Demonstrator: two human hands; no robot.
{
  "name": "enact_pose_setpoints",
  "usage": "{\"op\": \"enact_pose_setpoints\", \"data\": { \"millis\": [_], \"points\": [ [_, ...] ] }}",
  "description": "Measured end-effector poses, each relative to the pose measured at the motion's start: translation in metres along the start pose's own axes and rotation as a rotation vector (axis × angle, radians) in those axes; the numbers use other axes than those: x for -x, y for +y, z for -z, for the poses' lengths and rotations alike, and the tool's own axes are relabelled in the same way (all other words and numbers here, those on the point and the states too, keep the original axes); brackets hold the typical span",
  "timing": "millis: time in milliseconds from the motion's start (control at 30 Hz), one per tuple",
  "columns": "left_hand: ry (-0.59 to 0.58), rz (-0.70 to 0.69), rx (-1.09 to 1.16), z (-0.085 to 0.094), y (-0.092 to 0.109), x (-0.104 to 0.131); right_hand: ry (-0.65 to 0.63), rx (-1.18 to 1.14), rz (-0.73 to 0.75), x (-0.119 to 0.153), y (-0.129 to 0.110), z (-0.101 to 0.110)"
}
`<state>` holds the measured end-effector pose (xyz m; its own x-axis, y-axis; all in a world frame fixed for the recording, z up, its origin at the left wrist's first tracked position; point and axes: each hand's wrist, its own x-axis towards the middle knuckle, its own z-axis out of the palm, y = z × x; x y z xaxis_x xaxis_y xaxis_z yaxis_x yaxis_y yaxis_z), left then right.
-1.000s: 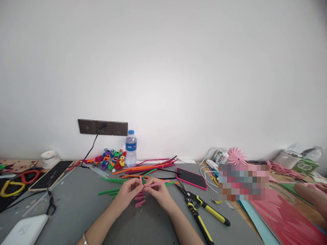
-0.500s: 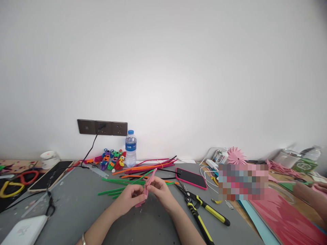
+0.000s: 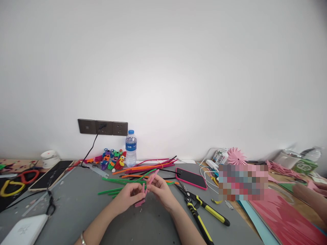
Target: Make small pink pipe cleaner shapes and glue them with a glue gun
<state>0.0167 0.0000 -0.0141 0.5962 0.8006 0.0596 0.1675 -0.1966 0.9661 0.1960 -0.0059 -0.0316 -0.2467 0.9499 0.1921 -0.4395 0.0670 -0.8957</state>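
Observation:
Both of my hands meet over the grey table top, with a bent pink pipe cleaner (image 3: 153,176) between them. My left hand (image 3: 130,196) pinches its lower folded part between thumb and fingers. In my right hand (image 3: 161,192) the upper length is pinched, its tip pointing up and away from me. Just beyond my fingers lie green pipe cleaners (image 3: 112,181). Farther back is a bundle of orange, pink and dark red pipe cleaners (image 3: 150,167). My fingers hide part of the pink piece's middle.
Yellow-and-black pliers (image 3: 201,207) and a pink-cased phone (image 3: 191,178) lie to the right. A water bottle (image 3: 131,149) stands by the wall beside small pipe-cleaner figures (image 3: 112,160). At far left are scissors (image 3: 12,188); another person's hand (image 3: 310,199) is at far right.
The pink pipe cleaner now shows a wider angle between its parts, and my hands have parted slightly. The other person's hand at far right has shifted a little.

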Motion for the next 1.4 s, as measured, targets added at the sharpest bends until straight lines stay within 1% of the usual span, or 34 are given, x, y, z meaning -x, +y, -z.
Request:
{"op": "enact_pose_setpoints", "data": {
  "millis": [133, 233, 300, 367, 467, 533, 633, 733, 867, 1000, 1167, 1300, 1400],
  "points": [
    [-0.068, 0.062, -0.005, -0.0015, 0.0036, 0.0031, -0.073, 0.057, -0.064, 0.0027, -0.0011, -0.0008],
    [-0.095, 0.073, -0.015, -0.0026, 0.0061, 0.0051, -0.142, 0.068, -0.11, 0.0045, -0.0033, -0.0021],
    [-0.092, 0.067, 0.004, -0.0026, 0.0054, 0.0046, -0.131, 0.064, -0.119, 0.0041, -0.0045, -0.0024],
    [-0.05, 0.043, 0.012, -0.0019, 0.0037, 0.0026, -0.072, 0.053, -0.096, 0.0025, -0.0049, -0.0018],
    [0.062, -0.015, -0.032, -0.0003, 0.0024, -0.0008, 0.028, 0.034, -0.052, -0.0006, -0.0038, 0.0008],
    [0.145, -0.027, -0.087, 0.0006, 0.0032, -0.0021, 0.078, 0.041, -0.033, -0.0021, -0.0024, 0.0027],
    [0.253, -0.042, -0.143, 0.0016, 0.0041, -0.0023, 0.089, 0.074, -0.02, -0.0027, -0.0009, 0.003],
    [0.313, -0.072, -0.171, 0.0027, 0.0026, -0.0017, 0.065, 0.095, -0.012, -0.0021, -0.0017, -0.0001],
    [0.34, -0.085, -0.222, 0.0036, 0.0006, -0.0018, 0.051, 0.101, 0.008, -0.0011, -0.0043, -0.0042],
    [0.354, -0.107, -0.26, 0.0044, -0.0002, -0.0035, 0.05, 0.098, 0.026, -0.0005, -0.0029, -0.0035],
    [0.382, -0.124, -0.219, 0.0042, -0.0017, -0.0032, 0.046, 0.123, 0.055, -0.0004, -0.0003, -0.002],
    [0.352, -0.198, -0.195, 0.003, -0.0026, -0.0023, 0.023, 0.155, 0.05, 0.0001, -0.0021, -0.0045],
    [0.356, -0.223, -0.128, 0.0039, -0.0036, -0.0031, 0.021, 0.157, 0.052, 0.0003, -0.0031, -0.0056]
  ]
}}
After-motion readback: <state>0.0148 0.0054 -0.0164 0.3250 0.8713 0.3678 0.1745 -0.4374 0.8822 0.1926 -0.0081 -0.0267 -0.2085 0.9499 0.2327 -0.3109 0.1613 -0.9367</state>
